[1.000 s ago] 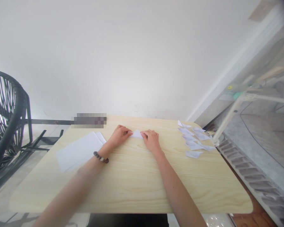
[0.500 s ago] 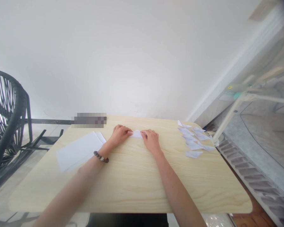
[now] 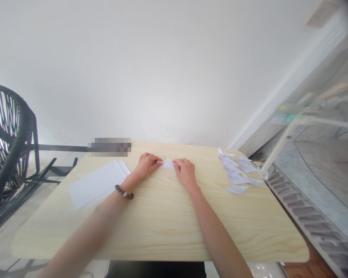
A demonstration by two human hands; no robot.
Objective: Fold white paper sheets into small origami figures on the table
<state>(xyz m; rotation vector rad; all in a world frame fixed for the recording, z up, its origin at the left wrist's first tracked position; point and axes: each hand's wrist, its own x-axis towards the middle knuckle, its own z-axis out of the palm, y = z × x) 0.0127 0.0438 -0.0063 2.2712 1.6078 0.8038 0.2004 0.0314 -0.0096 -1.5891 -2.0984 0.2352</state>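
A small folded piece of white paper [image 3: 168, 164] lies on the light wooden table [image 3: 162, 224], between my two hands. My left hand [image 3: 147, 165] pinches its left end with thumb and fingers; a dark beaded bracelet [image 3: 124, 192] circles that wrist. At the right end, the thumb and fingers of my right hand [image 3: 186, 171] grip the same paper. The paper's ends are partly hidden by my fingertips. To the left, near my left forearm, rests a stack of flat white paper sheets [image 3: 97, 183].
Several folded white paper pieces [image 3: 237, 189] are grouped at the table's right side. A blurred-out dark item [image 3: 108, 147] sits at the back left edge. A black woven chair [image 3: 14, 127] stands left, a white metal frame [image 3: 287, 137] right, and a white wall [image 3: 168, 77] behind.
Both hands stay on the folded paper in almost the same position. Only a very slight shift of the view shows.
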